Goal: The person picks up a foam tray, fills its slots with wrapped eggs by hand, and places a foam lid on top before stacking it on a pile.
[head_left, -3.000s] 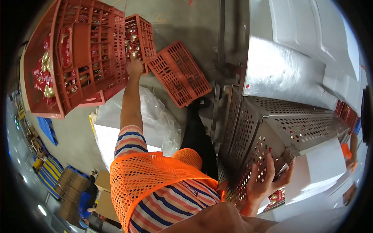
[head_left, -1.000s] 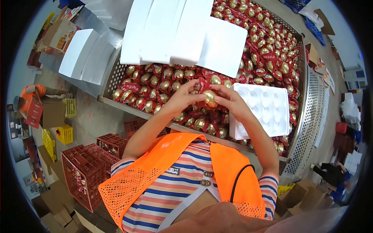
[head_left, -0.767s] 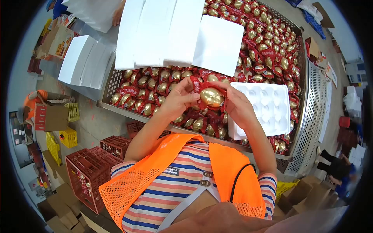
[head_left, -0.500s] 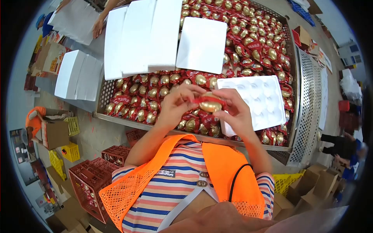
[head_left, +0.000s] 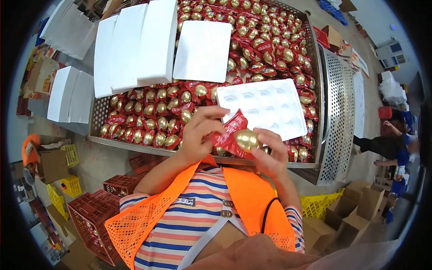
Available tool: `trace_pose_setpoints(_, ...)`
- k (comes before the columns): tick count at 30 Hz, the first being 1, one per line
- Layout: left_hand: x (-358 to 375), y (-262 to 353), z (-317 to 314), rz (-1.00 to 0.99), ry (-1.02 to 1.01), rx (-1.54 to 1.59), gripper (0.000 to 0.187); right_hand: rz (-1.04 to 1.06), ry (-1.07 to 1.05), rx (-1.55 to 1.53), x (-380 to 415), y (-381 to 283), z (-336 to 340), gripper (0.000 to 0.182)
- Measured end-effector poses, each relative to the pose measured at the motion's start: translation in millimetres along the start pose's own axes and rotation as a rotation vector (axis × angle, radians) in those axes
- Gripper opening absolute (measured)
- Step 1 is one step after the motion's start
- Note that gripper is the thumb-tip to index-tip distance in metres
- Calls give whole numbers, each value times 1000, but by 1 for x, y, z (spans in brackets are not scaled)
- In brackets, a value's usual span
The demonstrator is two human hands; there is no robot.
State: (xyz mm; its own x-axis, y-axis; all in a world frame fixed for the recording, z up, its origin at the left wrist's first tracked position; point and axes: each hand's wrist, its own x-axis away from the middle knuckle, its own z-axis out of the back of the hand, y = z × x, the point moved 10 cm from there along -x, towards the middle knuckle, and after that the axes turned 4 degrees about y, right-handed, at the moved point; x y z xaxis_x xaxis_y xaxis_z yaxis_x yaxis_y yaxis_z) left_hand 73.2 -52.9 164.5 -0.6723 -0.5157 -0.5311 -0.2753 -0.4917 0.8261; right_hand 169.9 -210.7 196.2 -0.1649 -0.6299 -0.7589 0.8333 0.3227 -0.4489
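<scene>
A gold egg in a red printed wrapper (head_left: pixel 246 141) is held in front of my chest, over the near edge of the metal bin. My right hand (head_left: pixel 272 154) grips the gold end between thumb and fingers. The red wrapper spreads out flat toward my left hand (head_left: pixel 201 134), whose thumb and fingers pinch its left edge. Just beyond lies a white foam tray (head_left: pixel 280 106) with rows of round hollows, resting on the heap of gold eggs in red wrappers (head_left: pixel 155 110). I see no egg in its visible hollows; my hands cover its near left corner.
White foam pieces (head_left: pixel 123 49) and a single white foam panel (head_left: pixel 202 51) lie on the eggs. More foam stacks (head_left: pixel 69 94) stand left. The bin's perforated metal rim (head_left: pixel 123 142) runs before me. Red crates (head_left: pixel 92 211), cardboard boxes (head_left: pixel 360 207) and other people are around.
The wrapped egg has come nearer my body and its red wrapper is now spread out to the left. My view has shifted, so the bin and foam appear farther left.
</scene>
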Motion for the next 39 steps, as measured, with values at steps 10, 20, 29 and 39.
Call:
trace_pose_setpoints(10, 47, -146, 63, 573, -416, -838, 61, -435, -395, 185, -58, 123, -3, 39)
trace_pose_setpoints(20, 66, -176, 64, 707, -556, -817, 73, -168, -809, 463, -31, 156, -99, 29)
trace_pose_setpoints(29, 59, -175, 66, 600, -522, -664, 76, -167, -779, 618, -25, 154, -98, 30)
trace_pose_setpoints(39, 50, -87, 45, 762, 150, 1213, 73, -82, -690, 585, -19, 136, -93, 24)
